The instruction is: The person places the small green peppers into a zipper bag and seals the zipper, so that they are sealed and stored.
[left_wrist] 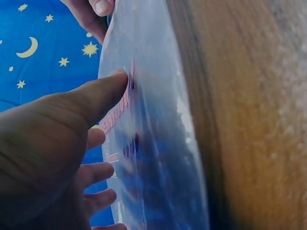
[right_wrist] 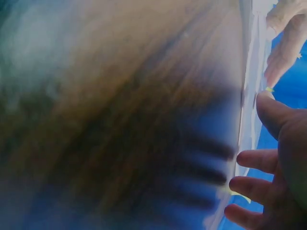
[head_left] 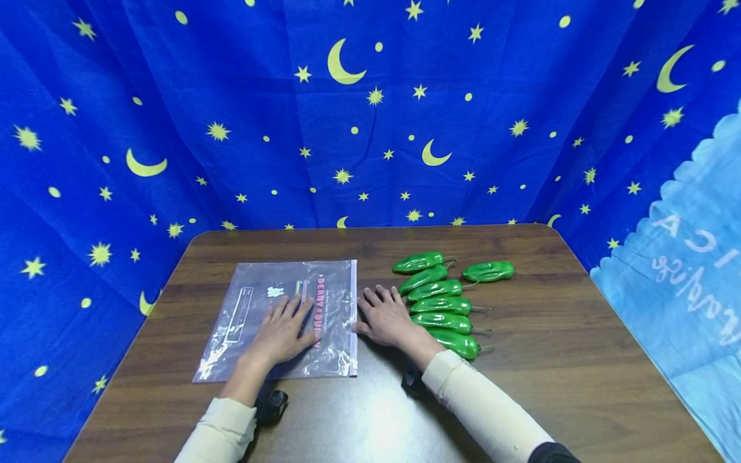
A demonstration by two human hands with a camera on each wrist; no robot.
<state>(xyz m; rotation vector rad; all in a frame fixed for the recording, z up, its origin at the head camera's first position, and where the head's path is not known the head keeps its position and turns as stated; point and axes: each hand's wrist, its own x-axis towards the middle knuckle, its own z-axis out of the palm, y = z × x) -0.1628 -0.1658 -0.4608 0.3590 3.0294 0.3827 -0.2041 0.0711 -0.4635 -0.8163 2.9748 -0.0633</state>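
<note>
A clear plastic zip bag (head_left: 338, 289) with pink lettering lies flat on the table, its zip edge (head_left: 354, 302) facing right. My left hand (head_left: 280, 335) rests on the bag with fingers spread; in the left wrist view its thumb (left_wrist: 108, 91) touches the film. Just right of the zip edge is my right hand (head_left: 389, 321), palm down, fingers extended, its thumb at the edge. In the right wrist view its fingertips (right_wrist: 244, 184) are close to the tabletop. Beside that hand several green peppers (head_left: 442, 323) lie in a column, partly hidden by it.
One more green pepper (head_left: 489, 271) lies apart, to the right of the column. The brown wooden table (head_left: 550, 360) meets a blue star-and-moon curtain (head_left: 393, 128) at its back and left. A light blue cloth (head_left: 689, 257) hangs along the right side.
</note>
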